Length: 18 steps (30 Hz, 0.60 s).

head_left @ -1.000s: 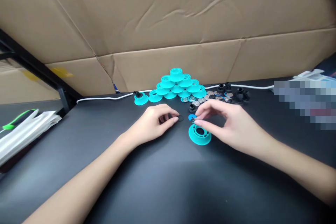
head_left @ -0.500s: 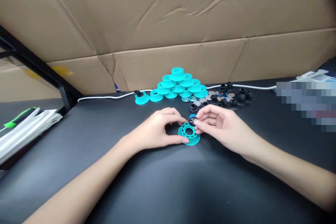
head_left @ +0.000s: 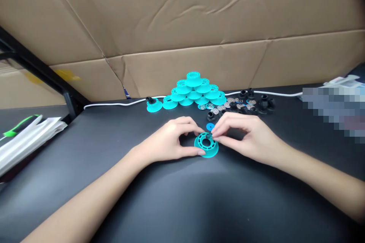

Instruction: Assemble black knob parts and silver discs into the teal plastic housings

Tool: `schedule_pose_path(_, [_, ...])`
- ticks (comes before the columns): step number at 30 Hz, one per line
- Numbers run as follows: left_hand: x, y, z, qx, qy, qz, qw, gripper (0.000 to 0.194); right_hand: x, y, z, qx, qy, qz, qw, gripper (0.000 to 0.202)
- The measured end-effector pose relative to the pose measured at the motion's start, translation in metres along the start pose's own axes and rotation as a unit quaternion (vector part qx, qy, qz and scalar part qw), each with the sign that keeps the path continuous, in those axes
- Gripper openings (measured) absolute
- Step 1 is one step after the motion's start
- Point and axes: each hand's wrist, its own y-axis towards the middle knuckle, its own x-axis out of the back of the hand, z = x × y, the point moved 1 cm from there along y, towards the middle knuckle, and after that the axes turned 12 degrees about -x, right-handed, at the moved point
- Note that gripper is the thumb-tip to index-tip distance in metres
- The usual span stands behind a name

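Observation:
My left hand (head_left: 173, 140) grips the left side of a turquoise flared plastic ring (head_left: 209, 152), thumb in front and fingers behind. The ring rests on the dark table, its slotted narrow end and round central hole facing up. My right hand (head_left: 242, 129) is closed in a pinch on a small dark disc (head_left: 209, 135) at the ring's back right rim. The fingertips partly hide this disc, which looks tilted. Just behind the ring lies a flat blue disc (head_left: 210, 126) with a small hole in its middle.
Turquoise rings are stacked in a pyramid (head_left: 194, 89) at the back. Another ring (head_left: 154, 106) with a black part on top stands left of it. Silvery discs (head_left: 227, 105) and black plastic parts (head_left: 264, 103) lie at right. A white cable (head_left: 119, 105) runs along the cardboard.
My right hand has lowered the dark disc onto the ring's back rim and tilted it. The blue disc behind now shows more fully. My left hand stays on the ring.

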Motion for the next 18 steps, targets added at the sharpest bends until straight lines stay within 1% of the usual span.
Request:
schedule_pose_path(2, [0.0002, -0.0004, 0.0001, -0.005, 0.008, 0.002, 1.0, 0.041, 0.0021, -0.0005, 0.0008, 0.074, -0.049, 0.004, 0.996, 0.009])
schedule_pose_path(5, [0.0009, -0.0007, -0.0009, -0.016, 0.025, 0.002, 1.0, 0.04, 0.003, -0.0015, 0.0013, 0.124, -0.079, 0.01, 0.989, 0.011])
schedule_pose_path(10, [0.0017, -0.0005, -0.0027, -0.024, 0.026, 0.006, 0.999, 0.04, 0.0025, -0.0037, 0.002, 0.15, -0.099, 0.013, 0.984, 0.013])
schedule_pose_path(18, [-0.0004, 0.0011, -0.0035, -0.024, 0.017, 0.007, 1.0, 0.04, 0.002, -0.0065, 0.0036, 0.162, -0.117, 0.031, 0.979, 0.016])
